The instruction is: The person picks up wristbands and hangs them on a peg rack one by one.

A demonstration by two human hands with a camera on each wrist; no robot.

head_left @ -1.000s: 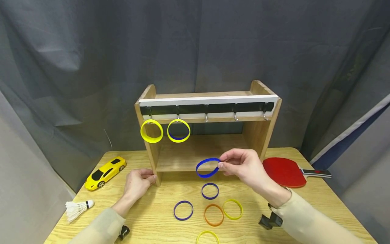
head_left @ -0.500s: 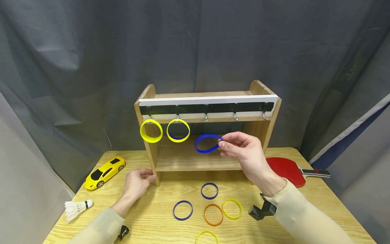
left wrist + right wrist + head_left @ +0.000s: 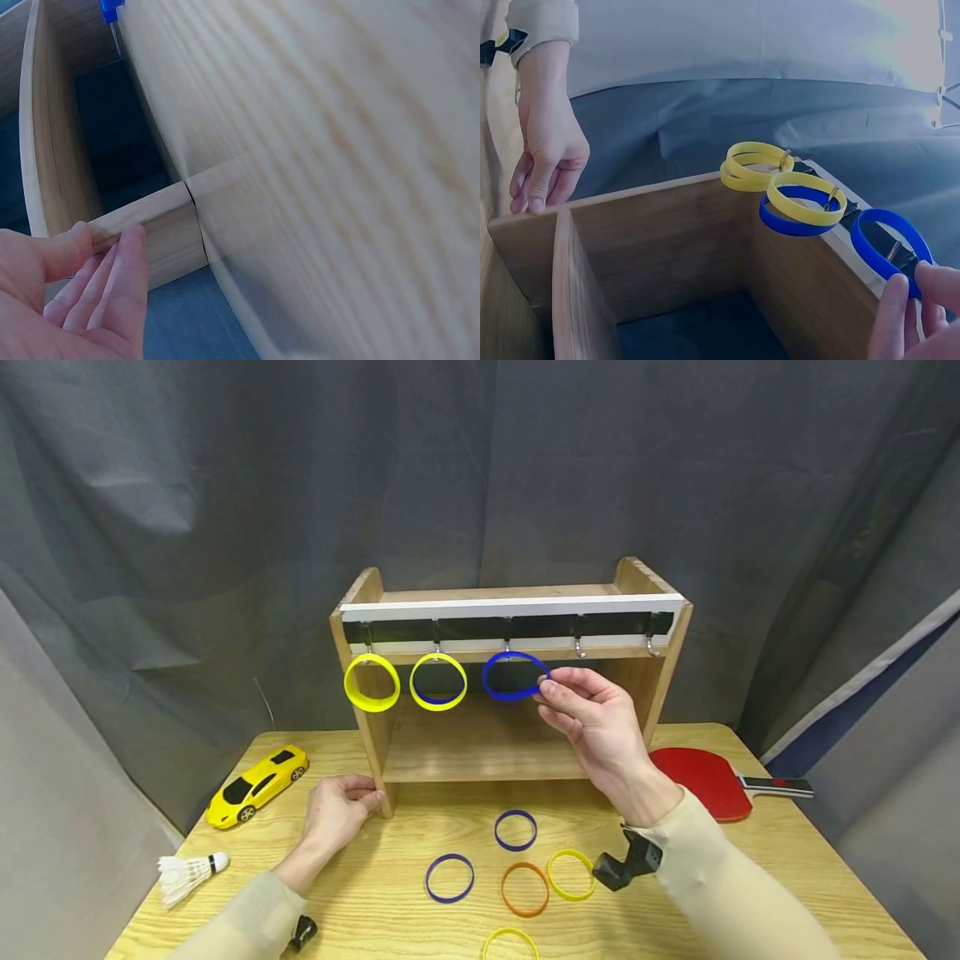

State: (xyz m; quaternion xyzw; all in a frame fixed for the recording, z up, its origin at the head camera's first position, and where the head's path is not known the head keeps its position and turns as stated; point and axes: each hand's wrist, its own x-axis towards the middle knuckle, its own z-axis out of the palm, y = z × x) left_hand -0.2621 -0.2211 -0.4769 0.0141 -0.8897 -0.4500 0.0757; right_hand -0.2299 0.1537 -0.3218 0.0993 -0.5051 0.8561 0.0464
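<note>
My right hand (image 3: 603, 722) pinches a blue wristband (image 3: 510, 697) by its right side, between thumb and fingers. The band is held up at the third hook (image 3: 507, 646) of the wooden shelf (image 3: 472, 756); in the right wrist view the hook's tip shows within the ring (image 3: 864, 244). Two yellow wristbands (image 3: 731, 180) hang from the first hook. On the second, a yellow wristband (image 3: 414, 693) hangs with a blue one (image 3: 780, 226) behind it. Low on the shelf's left side panel, my left hand (image 3: 337, 814) grips the board's edge, thumb and fingers on opposite faces (image 3: 112, 285).
Loose wristbands lie on the table before the shelf: two dark blue (image 3: 450, 900), one orange (image 3: 525, 913), two yellow (image 3: 572, 896). A yellow toy car (image 3: 258, 785) and a shuttlecock (image 3: 187, 877) are at left. A red table tennis bat (image 3: 701, 781) lies right. Two more hooks (image 3: 580, 648) bear nothing.
My right hand has risen with the blue wristband from in front of the lower shelf board to the third hook. The left hand keeps its place on the side panel.
</note>
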